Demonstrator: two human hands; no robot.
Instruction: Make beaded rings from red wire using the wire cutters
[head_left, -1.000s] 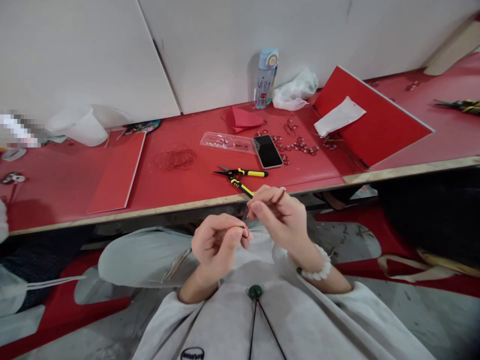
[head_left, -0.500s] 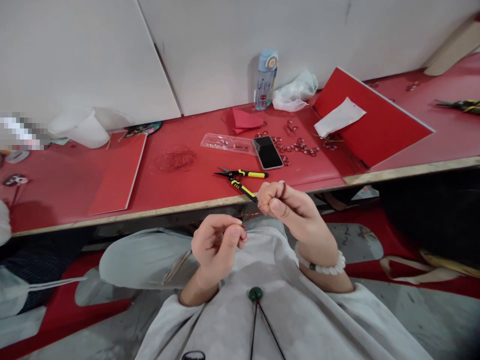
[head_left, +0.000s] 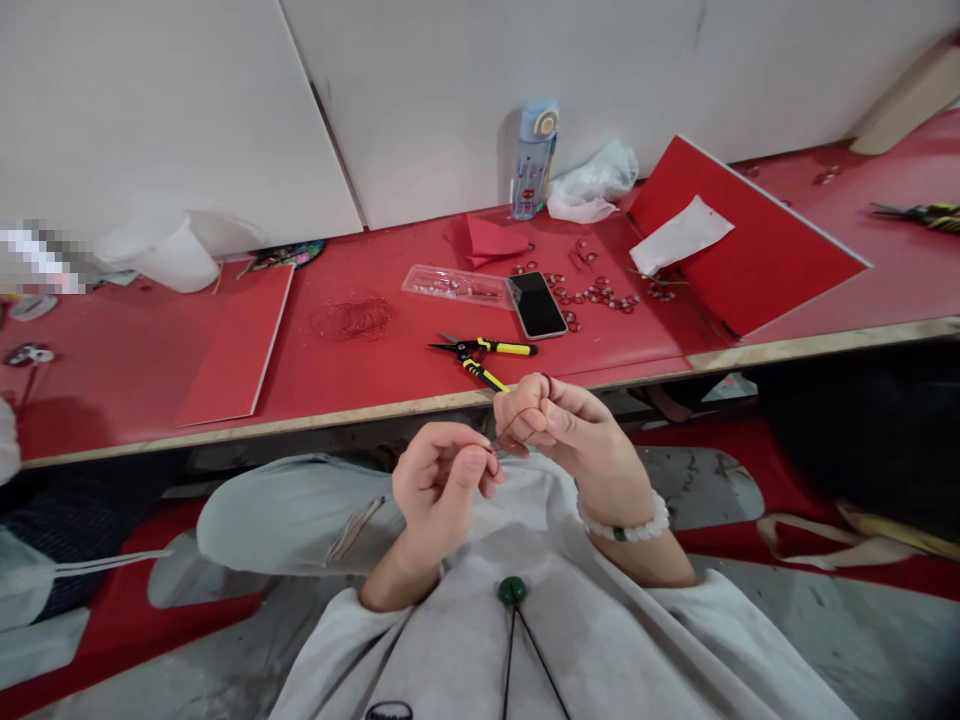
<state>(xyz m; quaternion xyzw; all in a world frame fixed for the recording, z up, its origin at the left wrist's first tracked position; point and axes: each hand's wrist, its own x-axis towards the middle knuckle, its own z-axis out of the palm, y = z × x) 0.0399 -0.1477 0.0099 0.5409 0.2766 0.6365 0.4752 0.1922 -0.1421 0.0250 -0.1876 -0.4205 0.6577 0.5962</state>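
Observation:
Above my lap, just short of the table edge, my left hand pinches a small loop of thin red cord between thumb and forefinger. My right hand is closed on the same red cord, its fingertips close to the left ones. A white bead bracelet circles the right wrist. Just beyond the right hand, yellow-and-black pliers lie on the table with handles spread. A loose coil of thin red cord lies farther left.
On the red table are a phone, a clear plastic tray and several small red loops with beads. A blue bottle stands by the wall. Red boards lie left and lean right. People sit at both sides.
My right hand has moved down and left toward my left hand, and the cord between them now bends in a curve. The left hand has shifted slightly right.

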